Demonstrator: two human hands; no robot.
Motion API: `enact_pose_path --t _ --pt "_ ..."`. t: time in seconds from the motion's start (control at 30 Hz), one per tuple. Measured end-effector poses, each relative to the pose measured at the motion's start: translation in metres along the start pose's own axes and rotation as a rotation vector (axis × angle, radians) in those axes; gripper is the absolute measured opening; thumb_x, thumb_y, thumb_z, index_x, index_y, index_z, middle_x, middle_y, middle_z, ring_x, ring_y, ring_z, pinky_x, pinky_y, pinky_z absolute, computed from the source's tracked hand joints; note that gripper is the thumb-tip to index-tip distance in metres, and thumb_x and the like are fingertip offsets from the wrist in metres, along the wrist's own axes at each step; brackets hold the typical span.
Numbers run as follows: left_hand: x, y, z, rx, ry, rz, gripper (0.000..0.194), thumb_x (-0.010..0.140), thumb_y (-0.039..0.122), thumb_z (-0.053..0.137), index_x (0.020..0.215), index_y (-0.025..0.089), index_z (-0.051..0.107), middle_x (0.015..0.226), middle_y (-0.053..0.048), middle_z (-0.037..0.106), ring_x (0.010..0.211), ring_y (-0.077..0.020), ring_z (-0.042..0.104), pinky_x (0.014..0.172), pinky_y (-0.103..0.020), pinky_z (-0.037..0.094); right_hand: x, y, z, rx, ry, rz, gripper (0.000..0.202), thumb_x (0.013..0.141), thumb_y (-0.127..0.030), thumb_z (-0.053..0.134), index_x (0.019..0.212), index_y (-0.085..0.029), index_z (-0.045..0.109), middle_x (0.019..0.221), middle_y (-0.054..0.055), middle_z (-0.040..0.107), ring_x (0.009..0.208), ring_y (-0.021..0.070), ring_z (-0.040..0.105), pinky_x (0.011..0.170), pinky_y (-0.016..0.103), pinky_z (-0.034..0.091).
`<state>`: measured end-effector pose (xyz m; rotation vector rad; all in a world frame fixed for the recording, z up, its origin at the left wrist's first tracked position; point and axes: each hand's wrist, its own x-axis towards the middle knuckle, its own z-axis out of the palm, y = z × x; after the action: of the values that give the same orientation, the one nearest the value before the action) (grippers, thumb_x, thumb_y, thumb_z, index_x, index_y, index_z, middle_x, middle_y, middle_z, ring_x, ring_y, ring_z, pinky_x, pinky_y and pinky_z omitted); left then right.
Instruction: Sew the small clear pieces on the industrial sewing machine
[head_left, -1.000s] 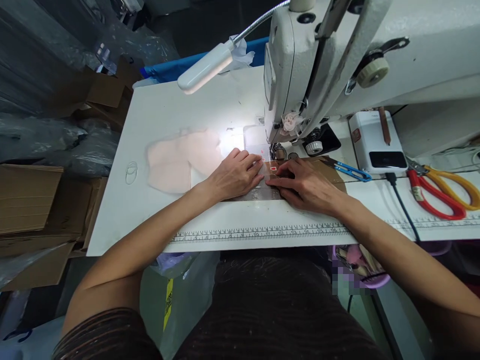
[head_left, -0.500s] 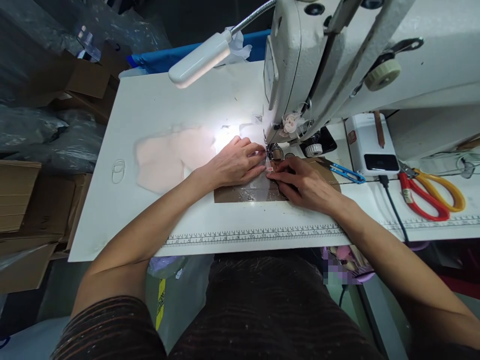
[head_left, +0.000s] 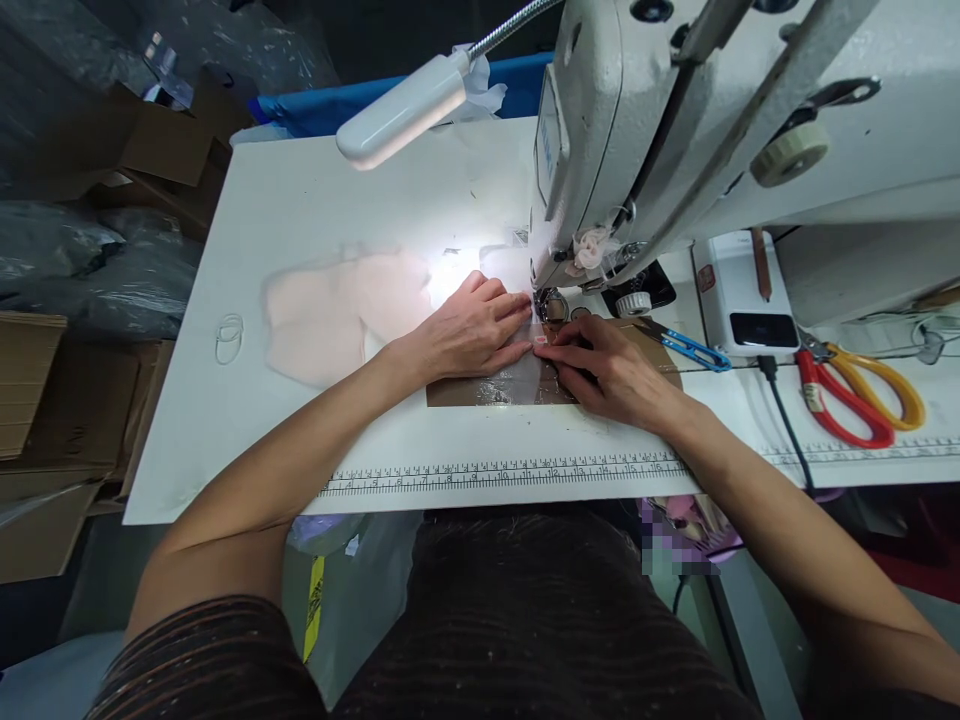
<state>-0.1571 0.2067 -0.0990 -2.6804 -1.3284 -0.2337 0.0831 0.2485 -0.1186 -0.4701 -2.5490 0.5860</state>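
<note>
Both hands rest flat on the white sewing table [head_left: 315,210], in front of the white sewing machine [head_left: 675,110]. My left hand [head_left: 472,330] lies palm down with its fingertips at the presser foot [head_left: 553,305]. My right hand [head_left: 607,370] presses from the right, its fingertips meeting the left ones over a small pink piece [head_left: 538,342]. The piece lies on a brown taped patch [head_left: 491,388] of the table. Whether either hand pinches the piece is hard to tell; the fingers look pressed down on it.
A stack of pale pink fabric pieces [head_left: 341,310] lies left of my hands. A lamp [head_left: 401,110] hangs over the table. Blue thread snips [head_left: 686,347], a white box [head_left: 742,290] and red and yellow scissors [head_left: 855,395] lie right. A ruler strip [head_left: 502,472] lines the front edge.
Both hands slid the small pink piece forward, from a little in front of the presser foot to right at it. The view shifted slightly.
</note>
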Motion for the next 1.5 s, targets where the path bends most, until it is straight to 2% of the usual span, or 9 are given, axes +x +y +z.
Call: enact_pose_path --t 0.4,0.63,0.87,1.13,1.3,1.37,1.5 --pt "0.000 0.008 0.003 0.059 0.047 -0.040 0.040 0.101 0.043 0.040 0.115 0.016 0.067 0.114 -0.013 0.067 0.088 -0.0269 0.054 0.080 -0.046 0.038 -0.001 -0.002 -0.001 0.018 0.006 0.028 0.029 0.095 -0.020 0.052 0.115 -0.023 0.073 0.109 0.012 0.061 0.104 0.0266 0.062 0.094 0.047 0.054" --pt "0.000 0.011 0.003 0.086 0.055 -0.054 0.043 0.102 0.042 0.038 0.113 0.013 0.067 0.109 -0.014 0.068 0.088 -0.0268 0.054 0.078 -0.044 0.037 0.000 -0.001 0.000 0.027 0.032 0.015 0.029 0.093 -0.018 0.053 0.111 -0.026 0.074 0.106 0.010 0.061 0.099 0.0241 0.063 0.090 0.043 0.055" --pt "-0.001 0.013 0.002 0.116 0.056 -0.061 0.043 0.102 0.041 0.038 0.113 0.013 0.067 0.111 -0.012 0.069 0.090 -0.0263 0.055 0.081 -0.043 0.037 0.001 -0.001 0.001 0.030 0.036 0.028 0.028 0.093 -0.019 0.053 0.110 -0.025 0.075 0.104 0.009 0.061 0.099 0.0239 0.063 0.091 0.043 0.055" --pt "-0.002 0.015 0.002 0.083 0.068 -0.090 0.042 0.101 0.043 0.041 0.115 0.013 0.066 0.123 -0.013 0.066 0.091 -0.0260 0.056 0.085 -0.044 0.037 0.001 0.000 0.001 0.061 0.063 0.004 0.029 0.092 -0.016 0.054 0.110 -0.023 0.075 0.104 0.009 0.059 0.099 0.0229 0.063 0.092 0.040 0.055" --pt "-0.004 0.017 0.009 0.098 0.158 -0.107 0.039 0.100 0.041 0.044 0.115 0.012 0.065 0.122 -0.015 0.066 0.097 -0.0281 0.057 0.084 -0.045 0.039 0.000 -0.001 0.001 0.058 0.056 0.009 0.030 0.092 -0.017 0.053 0.112 -0.025 0.074 0.106 0.009 0.059 0.101 0.0239 0.062 0.094 0.043 0.054" --pt "-0.004 0.017 0.013 0.078 0.218 -0.087 0.033 0.100 0.038 0.046 0.111 0.013 0.065 0.118 -0.013 0.068 0.094 -0.0255 0.059 0.084 -0.044 0.041 0.000 -0.001 0.001 0.056 0.055 0.013 0.030 0.092 -0.016 0.053 0.112 -0.024 0.074 0.106 0.010 0.060 0.101 0.0242 0.062 0.094 0.044 0.054" --pt "-0.004 0.015 0.017 -0.003 0.329 0.048 0.018 0.097 0.025 0.052 0.095 0.017 0.069 0.103 -0.005 0.075 0.079 -0.0168 0.060 0.080 -0.038 0.043 -0.001 0.001 0.003 0.053 0.073 0.000 0.030 0.092 -0.015 0.053 0.114 -0.021 0.073 0.106 0.011 0.060 0.102 0.0244 0.061 0.093 0.044 0.055"
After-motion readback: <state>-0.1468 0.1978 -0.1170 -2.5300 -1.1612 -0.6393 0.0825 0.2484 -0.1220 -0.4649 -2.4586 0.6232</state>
